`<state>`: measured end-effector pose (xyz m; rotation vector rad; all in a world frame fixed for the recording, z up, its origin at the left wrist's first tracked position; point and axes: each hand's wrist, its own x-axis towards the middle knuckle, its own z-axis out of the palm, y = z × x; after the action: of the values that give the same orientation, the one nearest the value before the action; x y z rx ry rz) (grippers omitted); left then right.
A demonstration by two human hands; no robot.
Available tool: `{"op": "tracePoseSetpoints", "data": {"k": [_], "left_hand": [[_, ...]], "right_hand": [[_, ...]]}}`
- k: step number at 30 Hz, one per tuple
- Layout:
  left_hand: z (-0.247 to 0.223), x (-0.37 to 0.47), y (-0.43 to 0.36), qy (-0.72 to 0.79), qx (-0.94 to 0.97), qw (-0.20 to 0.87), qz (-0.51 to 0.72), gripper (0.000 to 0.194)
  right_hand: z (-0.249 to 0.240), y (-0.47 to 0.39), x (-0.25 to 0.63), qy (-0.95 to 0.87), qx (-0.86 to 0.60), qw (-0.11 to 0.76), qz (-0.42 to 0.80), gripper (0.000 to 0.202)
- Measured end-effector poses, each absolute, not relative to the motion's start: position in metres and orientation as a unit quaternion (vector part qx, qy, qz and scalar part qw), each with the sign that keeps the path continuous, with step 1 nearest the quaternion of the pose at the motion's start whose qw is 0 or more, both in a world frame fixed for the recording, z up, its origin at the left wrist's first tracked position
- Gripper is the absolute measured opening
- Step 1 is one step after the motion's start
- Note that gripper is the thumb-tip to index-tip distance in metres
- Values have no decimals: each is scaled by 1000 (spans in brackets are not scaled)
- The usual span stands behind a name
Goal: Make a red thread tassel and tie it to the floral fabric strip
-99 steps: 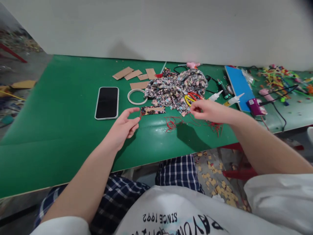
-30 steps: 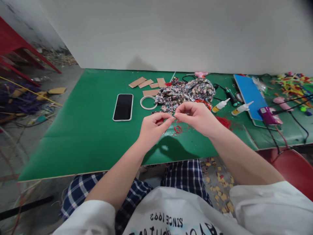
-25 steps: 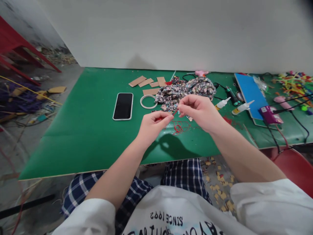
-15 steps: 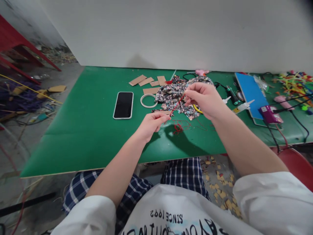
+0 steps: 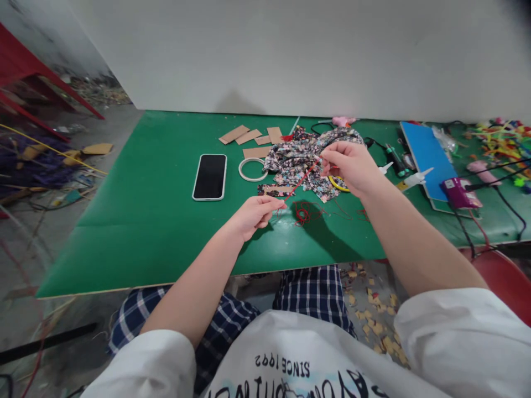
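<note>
Thread: red, thin, drawn straight on a slant between the two hands; the thread (image 5: 302,182) hangs above the middle of the table (image 5: 136,237), its line passing over the strip's right end in view
Tangle: loose red loops (image 5: 302,213), fine and curly, lying between the strip and the table's front edge
Strip: flat, narrow oblong (image 5: 277,190); dark flowered border, plain brown centre; set roughly parallel to the front edge
Cloth: soft, crumpled, small floral print on dark ground; the cloth (image 5: 290,156) is heaped towards the back edge, partly behind the right hand
Card: stiff brown oblongs (image 5: 234,134), scattered near the back edge
Ring: pale, smooth, round (image 5: 253,179); flat beside the cloth's left end
Phone: glossy black face, light rim, rounded corners (image 5: 209,177); left of the ring
Left hand: low, nearer the front edge (image 5: 257,215); thumb and forefinger pinched on the thread, other fingers curled under
Right hand: higher and farther towards the back edge (image 5: 346,166); wrist bent, fingertips pinched on the thread's upper end; a yellow handle (image 5: 338,184) shows just below
</note>
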<state>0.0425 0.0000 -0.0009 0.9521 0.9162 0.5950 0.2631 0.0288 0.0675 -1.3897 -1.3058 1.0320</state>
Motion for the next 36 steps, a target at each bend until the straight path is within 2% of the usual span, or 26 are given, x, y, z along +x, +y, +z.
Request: {"op": "tracePoseSetpoints", "data": {"k": [16,27,30,33,34,36], "left_hand": [[-4,35,-5,403,450,767,215,27],[-8,35,-7,451,524,688,221,25],[-3,30,-3,479,568,637,205,22],[4,23,3,485,623,582,195,21],[7,22,5,480,639,569,191,21],[12,20,9,469,665,551,181,24]], "right_hand": [[45,23,280,-476,-577,482,456,11],[37,19,287,-463,-588,481,456,8],[25,15,304,-506,-646,425,381,9],[16,5,316,-639,-702,248,195,12],[15,1,315,-672,-697,219,122,19],[16,-8,299,-714,-659,226,63,31]]}}
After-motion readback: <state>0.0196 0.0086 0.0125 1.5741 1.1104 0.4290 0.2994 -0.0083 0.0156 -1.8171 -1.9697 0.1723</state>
